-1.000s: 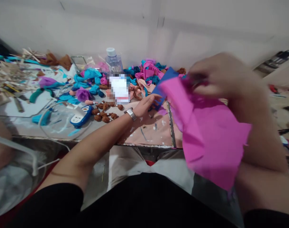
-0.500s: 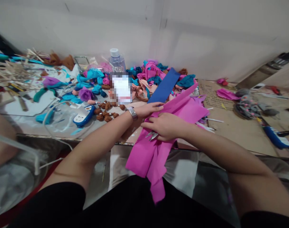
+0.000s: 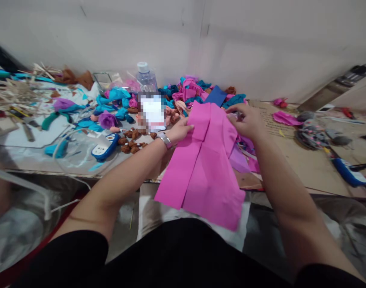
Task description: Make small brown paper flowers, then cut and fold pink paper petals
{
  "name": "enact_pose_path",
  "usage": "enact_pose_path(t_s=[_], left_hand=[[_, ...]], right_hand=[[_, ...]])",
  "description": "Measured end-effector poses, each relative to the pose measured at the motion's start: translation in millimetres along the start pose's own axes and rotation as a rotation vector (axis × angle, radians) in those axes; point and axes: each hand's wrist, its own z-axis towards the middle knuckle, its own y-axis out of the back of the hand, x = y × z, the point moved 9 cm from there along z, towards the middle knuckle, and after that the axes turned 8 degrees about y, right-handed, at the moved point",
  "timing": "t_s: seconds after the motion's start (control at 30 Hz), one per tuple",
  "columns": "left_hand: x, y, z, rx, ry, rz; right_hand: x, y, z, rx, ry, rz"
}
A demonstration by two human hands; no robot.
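Observation:
Pink crepe paper (image 3: 214, 172) hangs over the table's front edge toward my lap, with a long slit or seam between a narrower left strip and a wider right part. My left hand (image 3: 182, 131) is closed on the left strip's edge, thumb on top. At the sheet's upper right edge, my right hand (image 3: 244, 120) is closed around scissors (image 3: 239, 116), of which only a little metal shows. Its fingertips touch the paper's edge. A blue paper strip (image 3: 216, 96) lies behind the pink sheet, partly covered by it.
A heap of coloured paper scraps (image 3: 190, 88) lies against the wall. To the left are a lit phone (image 3: 153, 112), a bottle (image 3: 147, 80), brown paper balls (image 3: 131, 144) and a blue-and-white power strip (image 3: 105, 148). Cardboard (image 3: 291, 160) and grey bundles (image 3: 312, 134) are at right.
My right hand has moved up and right, away from my left hand. The bunched pink paper is now spread flatter and covers more of the blue strip. My left hand shifted slightly left.

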Motion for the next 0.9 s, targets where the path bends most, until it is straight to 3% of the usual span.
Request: enact_pose_path(t_s=[0.1,0.23,0.37,0.53,0.77,0.9], left_hand=[[-11.4,14.2,3.9,-0.116,-0.076,-0.007],[-7.2,23.3,5.0,-0.178,-0.036,0.013],[-1.9,25.0,7.8,-0.16,-0.043,0.044],[-0.6,31.1,16.5,-0.168,-0.139,0.14],[-7.0,39.0,14.2,-0.227,-0.216,0.218],[-8.2,39.5,11.7,-0.239,-0.168,0.18]], right_hand=[[-65.2,1.4,-16.7,-0.133,-0.259,-0.084],[-103.0,-26.4,-37.7,-0.028,-0.434,-0.074],[-102.1,-49.9,-40.0,0.091,-0.447,-0.051],[-98.4,-57.9,-36.0,0.094,-0.446,0.003],[-109.1,-27.8,-36.0,-0.213,-0.396,0.082],[-110.7,-23.7,-36.4,-0.26,-0.372,0.124]])
